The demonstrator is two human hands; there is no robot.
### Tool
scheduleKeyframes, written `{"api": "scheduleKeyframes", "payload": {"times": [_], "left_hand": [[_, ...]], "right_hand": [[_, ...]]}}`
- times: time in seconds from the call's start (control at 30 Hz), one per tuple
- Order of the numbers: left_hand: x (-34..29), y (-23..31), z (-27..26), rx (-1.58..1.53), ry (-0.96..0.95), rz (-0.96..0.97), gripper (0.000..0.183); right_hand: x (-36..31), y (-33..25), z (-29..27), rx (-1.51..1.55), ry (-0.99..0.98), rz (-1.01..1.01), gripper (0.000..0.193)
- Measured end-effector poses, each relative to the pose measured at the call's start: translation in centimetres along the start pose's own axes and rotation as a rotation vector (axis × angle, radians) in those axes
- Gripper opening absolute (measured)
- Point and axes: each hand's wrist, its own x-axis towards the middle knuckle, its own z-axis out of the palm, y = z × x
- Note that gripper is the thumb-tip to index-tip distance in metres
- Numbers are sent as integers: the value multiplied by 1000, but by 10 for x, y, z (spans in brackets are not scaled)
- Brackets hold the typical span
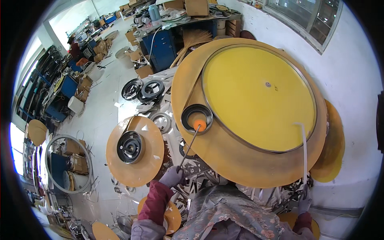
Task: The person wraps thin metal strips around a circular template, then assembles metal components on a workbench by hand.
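Note:
My left hand (172,176), in a grey glove, is closed around the lower end of a thin dark rod with an orange round head (199,125). That orange head rests inside a black ring (185,113) lying on a large tan disc (224,170). Most of the disc is covered by a broad yellow disc (256,108) with a metal rim. At the lower right my right hand (305,204), also gloved, grips the bottom of a long pale strip (305,156). The strip stands over the yellow disc, its top bent leftward. Fingers of this hand are partly hidden.
A smaller tan disc (154,160) carrying a black wheel hub (130,147) stands left of me. Pale scraps and black rings (153,89) lie on the floor beyond it. A white wall (356,100) rises at right; a blue cabinet (159,50) stands behind.

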Motion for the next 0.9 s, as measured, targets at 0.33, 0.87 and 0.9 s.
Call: {"api": "scheduleKeyframes", "payload": {"times": [0.33, 0.87, 0.9], "left_hand": [[-6, -1, 0, -50, 25, 35, 23], [-52, 22, 39, -2, -11, -70, 27], [-54, 16, 38, 38, 4, -56, 27]], "right_hand": [[98, -45, 20, 464, 444, -257, 48], [120, -52, 28, 323, 426, -210, 46], [115, -67, 19, 416, 416, -210, 45]]}}
